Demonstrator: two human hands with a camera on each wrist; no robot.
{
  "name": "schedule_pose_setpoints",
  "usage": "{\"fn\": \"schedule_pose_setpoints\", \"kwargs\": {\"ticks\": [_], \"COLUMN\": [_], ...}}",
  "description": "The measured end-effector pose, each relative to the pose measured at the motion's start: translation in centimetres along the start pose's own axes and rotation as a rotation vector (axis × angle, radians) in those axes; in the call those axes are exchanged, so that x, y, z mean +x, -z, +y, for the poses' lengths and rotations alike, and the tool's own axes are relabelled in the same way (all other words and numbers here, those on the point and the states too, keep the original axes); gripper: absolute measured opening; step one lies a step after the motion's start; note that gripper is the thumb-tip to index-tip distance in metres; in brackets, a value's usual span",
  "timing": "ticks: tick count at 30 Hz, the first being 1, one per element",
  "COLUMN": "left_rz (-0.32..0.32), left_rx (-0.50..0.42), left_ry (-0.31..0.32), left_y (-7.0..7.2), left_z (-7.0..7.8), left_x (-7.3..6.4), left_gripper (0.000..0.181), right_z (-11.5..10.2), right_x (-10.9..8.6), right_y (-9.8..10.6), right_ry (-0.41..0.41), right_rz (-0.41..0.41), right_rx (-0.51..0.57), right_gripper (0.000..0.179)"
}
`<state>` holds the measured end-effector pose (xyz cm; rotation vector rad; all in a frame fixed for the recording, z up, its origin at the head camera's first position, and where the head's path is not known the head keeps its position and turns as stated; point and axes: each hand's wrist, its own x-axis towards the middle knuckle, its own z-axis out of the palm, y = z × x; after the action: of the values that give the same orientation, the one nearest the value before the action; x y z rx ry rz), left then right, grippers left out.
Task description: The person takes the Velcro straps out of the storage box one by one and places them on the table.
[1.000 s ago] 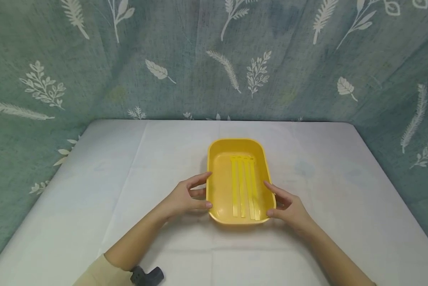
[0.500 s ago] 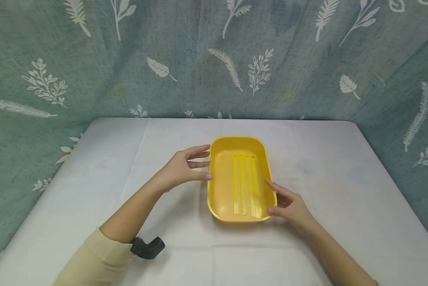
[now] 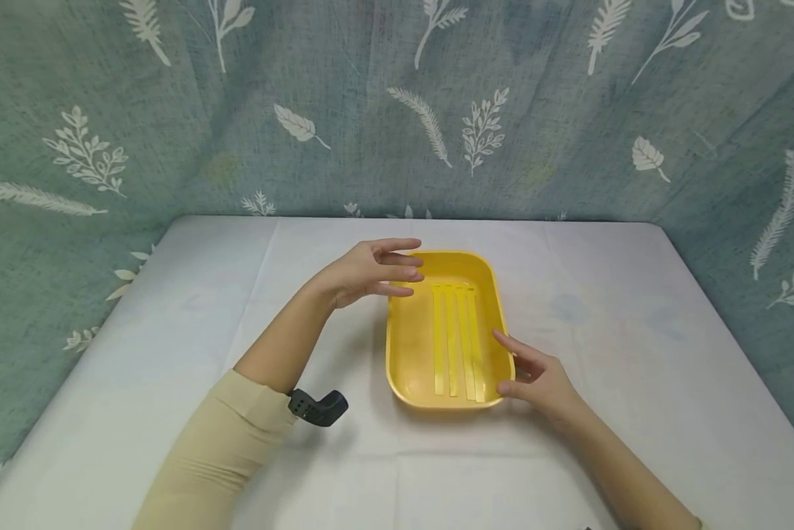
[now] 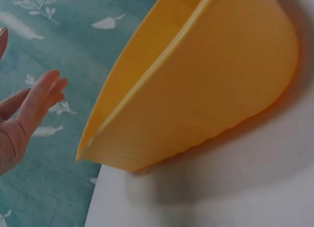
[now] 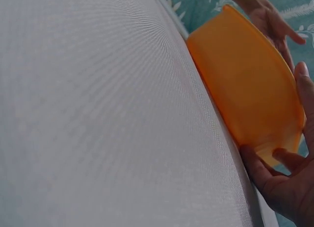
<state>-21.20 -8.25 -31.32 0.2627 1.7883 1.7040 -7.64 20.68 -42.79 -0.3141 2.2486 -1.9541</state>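
A yellow rectangular tray (image 3: 410, 353) with rounded corners lies on the white-covered table. Inside it, toward the right, several thin flat yellow strips (image 3: 451, 338) lie side by side, their far ends slightly wider; their kind is unclear. My right hand (image 3: 543, 383) holds the tray's right side near the front corner, thumb at the rim and fingers along the outer wall, as the right wrist view shows too. Over the far left corner of the tray, my left hand (image 3: 377, 272) hovers with fingers extended and apart. The left wrist view shows that hand (image 4: 29, 114) off the rim.
White cloth (image 3: 171, 412) covers the table around the tray. Behind it and at both sides hangs a green-blue curtain (image 3: 344, 177) with white leaf prints. A black wrist device (image 3: 319, 408) sticks out from the left forearm near the beige sleeve (image 3: 218, 449).
My left hand has let go of the tray's left side and moved away from me, up to its far left corner. The right hand keeps its hold; the tray stays put.
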Motion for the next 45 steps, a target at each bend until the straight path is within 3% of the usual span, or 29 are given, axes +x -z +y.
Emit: {"fn": "schedule_pose_setpoints", "kwargs": {"ticks": [6, 15, 19, 24, 31, 38, 41, 45], "left_rz": [-0.048, -0.130, -0.097, 0.003, 0.164, 0.220, 0.244, 0.265], "left_rx": [-0.025, 0.034, 0.070, 0.134, 0.375, 0.654, 0.827, 0.966], "left_ry": [0.101, 0.187, 0.195, 0.204, 0.169, 0.084, 0.081, 0.095], "left_y": [-0.5, -3.1, -3.9, -5.0, -6.4, -6.8, -6.9, -7.1], "left_z": [0.1, -0.5, -1.0, -1.7, -3.2, -4.7, -5.0, -5.3], "left_x": [2.7, 6.5, 7.6, 8.3, 9.2, 9.8, 10.0, 10.2], "left_gripper": [0.058, 0.057, 0.057, 0.056, 0.066, 0.071, 0.073, 0.077], "right_z": [0.1, -0.2, -0.2, 0.0, 0.1, 0.2, 0.3, 0.5], "right_x": [-0.2, -0.3, -0.3, -0.3, -0.2, -0.1, 0.0, 0.0], "right_y": [0.2, 0.3, 0.4, 0.4, 0.4, 0.2, 0.1, 0.1], "right_ry": [0.006, 0.004, 0.007, 0.032, 0.041, 0.043, 0.049, 0.062], "right_rz": [-0.004, 0.006, -0.003, -0.021, -0.018, -0.024, -0.026, -0.028], "right_rx": [0.007, -0.006, 0.002, 0.029, 0.033, 0.044, 0.044, 0.049], "right_gripper": [0.069, 0.069, 0.068, 0.068, 0.068, 0.068, 0.068, 0.068]}}
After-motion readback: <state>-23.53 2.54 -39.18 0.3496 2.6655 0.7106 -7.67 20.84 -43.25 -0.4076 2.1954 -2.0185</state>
